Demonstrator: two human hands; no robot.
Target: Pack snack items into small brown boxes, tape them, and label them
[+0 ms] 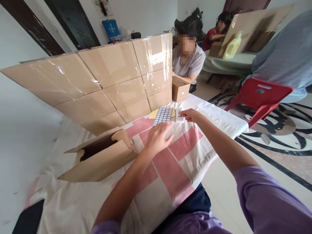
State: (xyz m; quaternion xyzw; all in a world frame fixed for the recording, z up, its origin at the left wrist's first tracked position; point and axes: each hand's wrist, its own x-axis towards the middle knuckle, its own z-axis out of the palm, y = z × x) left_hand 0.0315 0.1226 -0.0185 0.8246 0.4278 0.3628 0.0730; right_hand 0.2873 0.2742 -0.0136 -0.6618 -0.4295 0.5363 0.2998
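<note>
Now at small flat white packet [179, 120] with curled right hand [190, 115]; can't tell if pinching. Lies on pink-and-white cloth [186, 143], right of blue-gridded white paper sheet [162, 115]. Holding nothing visible with loosely opened left hand [158, 138]. Best pinch packet squarely by edge.

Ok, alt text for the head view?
A person's right hand is at a small white item on a cloth-covered table, the left hand near a blue-gridded sheet. An open cardboard box sits before a cardboard partition.
</note>
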